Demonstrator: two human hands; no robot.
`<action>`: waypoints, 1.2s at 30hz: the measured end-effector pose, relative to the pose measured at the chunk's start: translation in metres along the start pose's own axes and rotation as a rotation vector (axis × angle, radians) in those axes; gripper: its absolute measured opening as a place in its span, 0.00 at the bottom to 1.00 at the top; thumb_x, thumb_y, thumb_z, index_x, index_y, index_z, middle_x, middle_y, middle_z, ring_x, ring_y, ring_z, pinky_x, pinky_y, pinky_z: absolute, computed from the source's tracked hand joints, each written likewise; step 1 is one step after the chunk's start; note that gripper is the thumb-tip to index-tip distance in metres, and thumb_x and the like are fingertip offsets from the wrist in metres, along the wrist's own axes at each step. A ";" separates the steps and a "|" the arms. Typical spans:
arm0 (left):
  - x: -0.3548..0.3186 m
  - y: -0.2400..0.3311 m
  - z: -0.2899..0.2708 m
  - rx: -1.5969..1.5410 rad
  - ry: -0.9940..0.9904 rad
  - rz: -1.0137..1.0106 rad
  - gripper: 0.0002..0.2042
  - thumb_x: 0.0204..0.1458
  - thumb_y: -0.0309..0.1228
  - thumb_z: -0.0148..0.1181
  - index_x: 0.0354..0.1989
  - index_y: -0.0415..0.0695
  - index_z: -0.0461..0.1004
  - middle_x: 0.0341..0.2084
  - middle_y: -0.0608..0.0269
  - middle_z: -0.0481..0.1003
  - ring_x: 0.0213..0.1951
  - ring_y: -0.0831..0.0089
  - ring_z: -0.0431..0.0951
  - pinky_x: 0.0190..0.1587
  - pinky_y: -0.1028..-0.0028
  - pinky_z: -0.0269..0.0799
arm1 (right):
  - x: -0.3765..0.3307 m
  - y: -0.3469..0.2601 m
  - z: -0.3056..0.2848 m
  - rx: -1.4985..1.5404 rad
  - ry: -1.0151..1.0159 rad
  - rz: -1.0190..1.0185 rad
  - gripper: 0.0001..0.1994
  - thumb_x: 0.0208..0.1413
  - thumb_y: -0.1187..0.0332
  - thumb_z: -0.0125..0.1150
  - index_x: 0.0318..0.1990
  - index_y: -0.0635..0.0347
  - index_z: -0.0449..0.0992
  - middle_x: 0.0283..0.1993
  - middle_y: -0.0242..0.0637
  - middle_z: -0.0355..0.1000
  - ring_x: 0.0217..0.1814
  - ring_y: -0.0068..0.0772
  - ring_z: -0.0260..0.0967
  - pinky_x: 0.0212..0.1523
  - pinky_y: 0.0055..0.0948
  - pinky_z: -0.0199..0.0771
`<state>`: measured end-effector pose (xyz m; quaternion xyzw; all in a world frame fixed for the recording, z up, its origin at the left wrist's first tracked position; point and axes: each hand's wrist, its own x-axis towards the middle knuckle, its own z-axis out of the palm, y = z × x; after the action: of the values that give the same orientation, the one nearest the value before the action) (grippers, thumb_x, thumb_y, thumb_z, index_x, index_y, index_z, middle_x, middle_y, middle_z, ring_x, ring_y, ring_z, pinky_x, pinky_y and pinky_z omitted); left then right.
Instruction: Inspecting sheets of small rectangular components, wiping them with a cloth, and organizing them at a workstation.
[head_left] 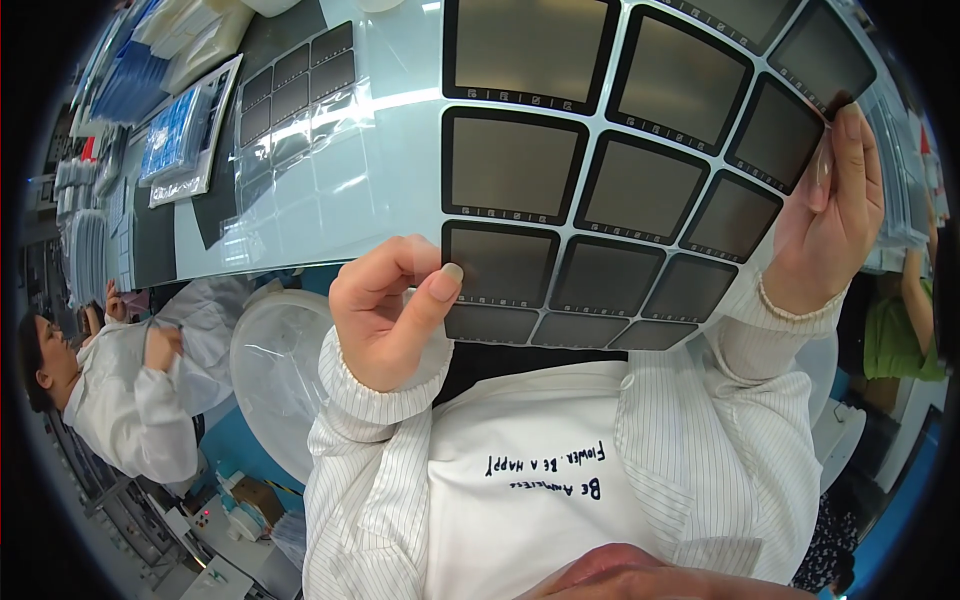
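— Hands? 
— Both raised off the bench, well apart, each pinched on the same sheet of dark square panels (600, 150). Left hand (385, 310) at the sheet's near left corner, thumb laid flat on top of a panel's edge, remaining fingers curled underneath. Right hand (830, 215) at the right edge, thumb pressed along the face of the sheet, fingers hidden behind it.

— And the sheet itself? 
— Held up in the air, close under the camera, covering most of the upper middle and right of the view. Pale backing, dark framed squares in rows, greyish centres, tilted so the right side runs farther away.

— Sleeves? 
— White with thin stripes, cuffs snug at both wrists, open over a white shirt (530, 480) with dark lettering.

— Behind the sheet? 
— Pale glossy bench (390, 130) running far and left. Lying flat on it, a second sheet of dark squares (295, 90), smaller in view, partly under a clear film. Farther left, stacks of blue and white packs (180, 130) near the bench's edge.

— Anyone else around? 
— Another person in a white coat (140, 390) at the far left, below the bench edge. Green sleeve (900, 340) of somebody at the right rim, just beside the right wrist in view.
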<state>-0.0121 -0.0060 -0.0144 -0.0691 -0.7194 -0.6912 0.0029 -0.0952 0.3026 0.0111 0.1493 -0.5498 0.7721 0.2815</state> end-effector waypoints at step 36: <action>-0.003 -0.013 -0.024 -0.125 0.254 0.154 0.05 0.54 0.25 0.53 0.32 0.35 0.70 0.26 0.70 0.70 0.27 0.86 0.62 0.34 0.86 0.55 | 0.016 -0.004 0.080 -0.009 0.141 0.154 0.07 0.58 0.72 0.54 0.39 0.68 0.74 0.23 0.33 0.73 0.11 0.11 0.54 0.11 0.09 0.52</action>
<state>-0.0127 -0.0306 -0.0263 -0.0359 -0.6612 -0.7357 0.1425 -0.1121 0.2333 0.0511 0.0507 -0.5419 0.7976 0.2601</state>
